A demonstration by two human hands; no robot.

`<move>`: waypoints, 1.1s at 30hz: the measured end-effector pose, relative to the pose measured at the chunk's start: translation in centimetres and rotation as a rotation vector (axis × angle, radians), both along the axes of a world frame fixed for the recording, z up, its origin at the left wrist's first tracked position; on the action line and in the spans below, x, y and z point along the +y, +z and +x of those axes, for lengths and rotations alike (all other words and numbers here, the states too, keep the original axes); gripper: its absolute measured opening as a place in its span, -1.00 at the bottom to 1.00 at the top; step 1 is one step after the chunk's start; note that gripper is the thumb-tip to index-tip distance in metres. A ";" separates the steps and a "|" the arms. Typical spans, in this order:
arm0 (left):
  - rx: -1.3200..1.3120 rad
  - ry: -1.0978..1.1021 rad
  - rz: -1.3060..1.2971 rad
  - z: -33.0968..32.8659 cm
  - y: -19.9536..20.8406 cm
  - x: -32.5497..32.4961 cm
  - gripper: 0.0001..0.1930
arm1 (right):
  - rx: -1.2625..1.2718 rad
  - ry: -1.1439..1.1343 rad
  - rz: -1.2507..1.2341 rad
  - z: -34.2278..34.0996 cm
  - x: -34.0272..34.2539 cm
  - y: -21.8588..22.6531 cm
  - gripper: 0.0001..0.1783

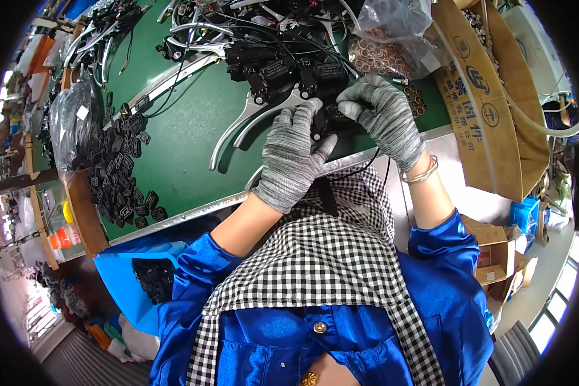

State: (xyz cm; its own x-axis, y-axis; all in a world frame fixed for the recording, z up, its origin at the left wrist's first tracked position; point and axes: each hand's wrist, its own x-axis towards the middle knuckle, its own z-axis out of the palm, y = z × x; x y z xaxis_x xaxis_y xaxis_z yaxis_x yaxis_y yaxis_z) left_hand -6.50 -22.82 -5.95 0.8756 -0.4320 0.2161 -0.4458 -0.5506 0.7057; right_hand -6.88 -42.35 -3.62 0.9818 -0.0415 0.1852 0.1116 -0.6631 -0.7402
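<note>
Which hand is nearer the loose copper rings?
The right hand: it's just left of the rings. The left hand is farther left, beside the silver levers.

Black part (318, 128), partly hidden by the left hand (291, 157); right hand (387, 122), between whose curled fingertips anything is too small to tell; lever pile (264, 51) and clear bag (392, 18), both cut off by the top edge; bin (125, 283), which the sleeve (206, 264) partly covers; shirt (264, 360), which the lower edge cuts.

The gloves (288, 156) are matt, ribbed knit cloth; the levers (240, 119), smooth metal. The shirt (441, 283) is glossy cloth, the carton (479, 157) matt cardboard.
</note>
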 end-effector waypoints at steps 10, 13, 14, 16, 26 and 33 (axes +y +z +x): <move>0.047 0.014 0.041 -0.3 0.8 -0.5 -0.43 | -0.030 0.447 0.119 1.0 -1.7 0.3 -0.74; 0.091 0.023 0.000 -0.4 0.9 -0.8 -0.42 | -0.028 0.463 0.133 0.9 -2.5 -0.2 -0.73; 0.114 0.027 -0.020 -0.4 0.9 -0.9 -0.42 | -0.057 0.472 0.133 0.8 -2.8 -0.7 -0.72; 0.071 0.029 -0.004 -0.1 0.9 -1.0 -0.43 | -0.086 0.481 0.135 1.0 -3.1 -1.0 -0.71; -0.076 0.124 -0.019 0.5 0.2 -2.9 -0.50 | -0.185 0.412 -0.114 1.0 -3.3 2.0 -0.73; -0.094 0.163 0.069 0.2 0.1 -2.7 -0.49 | -0.735 -0.100 0.463 15.3 -3.5 13.7 -0.40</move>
State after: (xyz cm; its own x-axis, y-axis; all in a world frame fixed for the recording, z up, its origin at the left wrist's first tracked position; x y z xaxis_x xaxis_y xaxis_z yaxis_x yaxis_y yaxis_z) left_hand -6.27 -25.53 -5.81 0.9125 -0.3029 0.2748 -0.4090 -0.6665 0.6233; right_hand 8.42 -45.89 10.10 0.6076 -0.3491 0.7134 0.6241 -0.3457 -0.7007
